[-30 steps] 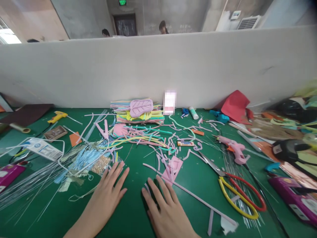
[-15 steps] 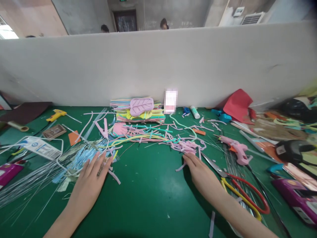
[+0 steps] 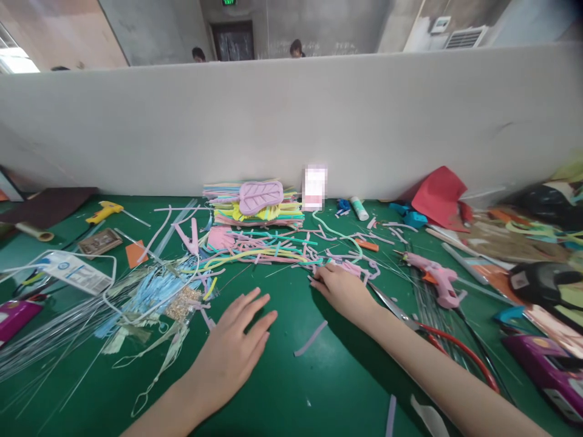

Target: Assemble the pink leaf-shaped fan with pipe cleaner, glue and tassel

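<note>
My left hand point(image 3: 234, 340) hovers over or rests on the green table, fingers spread and nothing in them. Just left of it lie small beige beads or grains point(image 3: 183, 303) and pale tasselled cords point(image 3: 166, 349). My right hand point(image 3: 344, 292) is at the near edge of a heap of pink and lilac fuzzy stems point(image 3: 350, 267). Its fingers are bent down and drawn together; whatever is between them is hidden. A loose lilac strip point(image 3: 311, 338) lies on the table between the hands. Red-handled scissors point(image 3: 396, 306) lie partly under my right forearm.
Behind the heap sit bundled coloured stems point(image 3: 228, 193) topped by a lilac leaf-shaped mould point(image 3: 261, 197). A pink glue gun point(image 3: 439, 279) lies right, a yellow one point(image 3: 104, 211) far left. Blue tassels point(image 3: 157, 288) and clear sticks point(image 3: 54, 328) spread left. A grey partition point(image 3: 273, 121) stands behind.
My left hand has moved right and nearer, off the beads. My right hand has shifted left and farther away along the heap. The lilac strip now lies apart, nearer me.
</note>
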Action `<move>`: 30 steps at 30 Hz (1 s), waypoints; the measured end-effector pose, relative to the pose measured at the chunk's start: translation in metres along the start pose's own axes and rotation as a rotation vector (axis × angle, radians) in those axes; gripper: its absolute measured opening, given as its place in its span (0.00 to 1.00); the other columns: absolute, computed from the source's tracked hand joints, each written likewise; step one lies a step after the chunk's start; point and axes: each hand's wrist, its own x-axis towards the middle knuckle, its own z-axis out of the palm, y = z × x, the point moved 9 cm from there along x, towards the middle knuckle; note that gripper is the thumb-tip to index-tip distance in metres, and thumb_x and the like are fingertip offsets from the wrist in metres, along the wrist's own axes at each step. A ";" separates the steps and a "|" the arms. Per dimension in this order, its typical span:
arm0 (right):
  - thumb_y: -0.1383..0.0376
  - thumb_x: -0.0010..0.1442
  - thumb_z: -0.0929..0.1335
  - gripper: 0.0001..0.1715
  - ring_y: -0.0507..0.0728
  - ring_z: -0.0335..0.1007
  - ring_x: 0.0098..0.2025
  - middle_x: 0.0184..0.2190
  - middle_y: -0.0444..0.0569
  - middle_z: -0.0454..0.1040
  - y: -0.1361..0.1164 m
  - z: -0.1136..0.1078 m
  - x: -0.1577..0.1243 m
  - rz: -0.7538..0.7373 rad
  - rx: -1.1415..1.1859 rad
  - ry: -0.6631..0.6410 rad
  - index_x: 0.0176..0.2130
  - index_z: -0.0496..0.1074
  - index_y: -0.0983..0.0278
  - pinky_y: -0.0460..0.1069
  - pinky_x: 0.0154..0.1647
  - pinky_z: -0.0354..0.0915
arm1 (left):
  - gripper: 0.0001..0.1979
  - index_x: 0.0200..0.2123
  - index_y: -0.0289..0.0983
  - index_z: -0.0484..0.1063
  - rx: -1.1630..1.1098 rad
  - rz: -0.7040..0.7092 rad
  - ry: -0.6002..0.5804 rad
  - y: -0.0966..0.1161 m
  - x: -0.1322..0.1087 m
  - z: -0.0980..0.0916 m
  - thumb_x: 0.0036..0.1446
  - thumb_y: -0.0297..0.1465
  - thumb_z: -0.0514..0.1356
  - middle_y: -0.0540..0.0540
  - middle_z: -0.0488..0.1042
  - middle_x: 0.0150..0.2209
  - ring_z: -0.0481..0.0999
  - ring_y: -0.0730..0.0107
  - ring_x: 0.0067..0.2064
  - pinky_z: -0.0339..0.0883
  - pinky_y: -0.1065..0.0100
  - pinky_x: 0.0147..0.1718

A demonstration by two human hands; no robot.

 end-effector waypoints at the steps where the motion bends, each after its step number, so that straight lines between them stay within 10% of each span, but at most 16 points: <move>1: 0.63 0.68 0.60 0.14 0.57 0.74 0.40 0.39 0.54 0.75 0.000 0.001 0.005 0.006 -0.002 -0.004 0.40 0.71 0.66 0.47 0.37 0.62 | 0.17 0.54 0.37 0.71 -0.017 0.034 -0.006 0.009 0.004 0.000 0.65 0.26 0.50 0.40 0.69 0.58 0.63 0.55 0.63 0.64 0.51 0.58; 8: 0.70 0.65 0.60 0.12 0.61 0.74 0.42 0.40 0.60 0.75 -0.001 0.002 0.030 -0.003 -0.065 -0.058 0.42 0.71 0.71 0.49 0.38 0.63 | 0.23 0.57 0.35 0.67 -0.055 0.194 -0.119 0.045 0.027 0.025 0.65 0.41 0.52 0.35 0.65 0.61 0.61 0.51 0.64 0.61 0.49 0.59; 17: 0.79 0.58 0.59 0.16 0.62 0.75 0.36 0.33 0.61 0.77 0.004 -0.045 0.023 0.001 -0.041 -0.101 0.46 0.67 0.73 0.48 0.33 0.61 | 0.26 0.60 0.30 0.62 -0.117 -0.194 -0.096 -0.065 0.080 0.057 0.66 0.40 0.49 0.31 0.59 0.64 0.56 0.47 0.66 0.47 0.43 0.63; 30: 0.68 0.59 0.60 0.17 0.56 0.76 0.35 0.34 0.50 0.80 0.057 -0.087 0.003 0.088 0.223 -0.057 0.37 0.77 0.65 0.46 0.34 0.65 | 0.24 0.60 0.32 0.59 -0.467 -0.412 0.088 -0.120 0.102 0.034 0.61 0.32 0.52 0.34 0.62 0.63 0.63 0.54 0.63 0.60 0.53 0.58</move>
